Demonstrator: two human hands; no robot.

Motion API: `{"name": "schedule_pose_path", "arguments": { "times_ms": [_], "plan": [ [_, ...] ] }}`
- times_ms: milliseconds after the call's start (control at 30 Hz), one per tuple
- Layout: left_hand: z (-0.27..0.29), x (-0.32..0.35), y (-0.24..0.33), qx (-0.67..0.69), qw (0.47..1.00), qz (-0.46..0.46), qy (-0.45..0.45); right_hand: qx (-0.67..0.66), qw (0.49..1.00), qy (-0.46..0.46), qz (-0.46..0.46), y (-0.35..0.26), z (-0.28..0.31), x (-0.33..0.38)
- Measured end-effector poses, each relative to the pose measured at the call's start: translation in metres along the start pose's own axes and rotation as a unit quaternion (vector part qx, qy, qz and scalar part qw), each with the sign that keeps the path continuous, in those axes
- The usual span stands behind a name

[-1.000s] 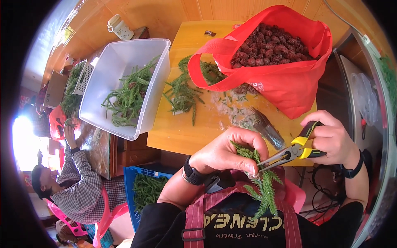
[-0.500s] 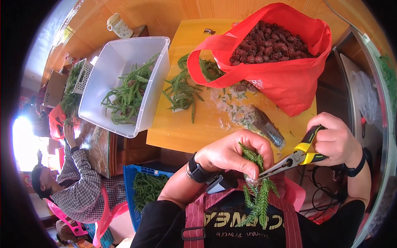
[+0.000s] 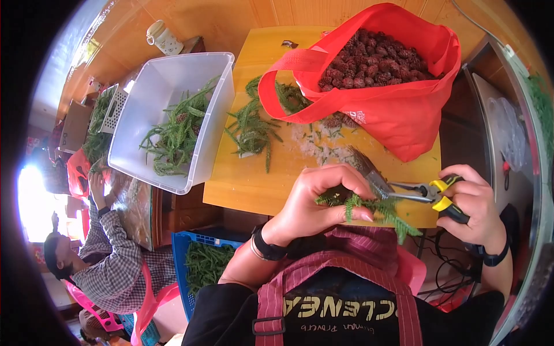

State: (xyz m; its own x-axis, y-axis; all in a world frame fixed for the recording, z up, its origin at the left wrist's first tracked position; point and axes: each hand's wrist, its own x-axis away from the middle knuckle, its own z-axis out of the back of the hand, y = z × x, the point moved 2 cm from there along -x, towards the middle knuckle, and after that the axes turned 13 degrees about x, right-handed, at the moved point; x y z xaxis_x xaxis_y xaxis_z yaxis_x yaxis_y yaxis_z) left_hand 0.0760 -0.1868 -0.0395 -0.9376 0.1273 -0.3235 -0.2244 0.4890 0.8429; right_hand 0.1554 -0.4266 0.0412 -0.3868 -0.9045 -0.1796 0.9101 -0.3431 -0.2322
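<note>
"Over the near edge of the table, what is being held?"

"The left hand pinches the sprig between thumb and fingers, its tip trailing out to the right. The right hand is wrapped around the handles of the pliers."

"And the 2 jaws?"

"Spread apart, near the sprig; I can't tell whether they touch it."

"How should that be handled?"

"I'd pinch the stem firmly close to the spot being worked, keep the thumb clear of both jaw tips, and squeeze lightly, since the needles look soft enough to crush."
</note>
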Motion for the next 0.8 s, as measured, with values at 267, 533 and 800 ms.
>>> {"name": "schedule_pose_path", "arguments": {
  "times_ms": [267, 533, 800],
  "plan": [
    [-0.008, 0.001, 0.012, -0.345, 0.914, -0.200, 0.074, 0.105, 0.992, 0.014, -0.073, -0.033, 0.005, -0.002],
    [-0.012, 0.004, 0.015, -0.456, 0.838, -0.288, 0.088, 0.127, 0.987, 0.041, -0.092, -0.045, -0.010, -0.003],
    [-0.014, -0.001, 0.016, -0.545, 0.771, -0.317, 0.085, 0.213, 0.968, 0.068, -0.115, -0.057, -0.017, -0.008]
  ]
}}
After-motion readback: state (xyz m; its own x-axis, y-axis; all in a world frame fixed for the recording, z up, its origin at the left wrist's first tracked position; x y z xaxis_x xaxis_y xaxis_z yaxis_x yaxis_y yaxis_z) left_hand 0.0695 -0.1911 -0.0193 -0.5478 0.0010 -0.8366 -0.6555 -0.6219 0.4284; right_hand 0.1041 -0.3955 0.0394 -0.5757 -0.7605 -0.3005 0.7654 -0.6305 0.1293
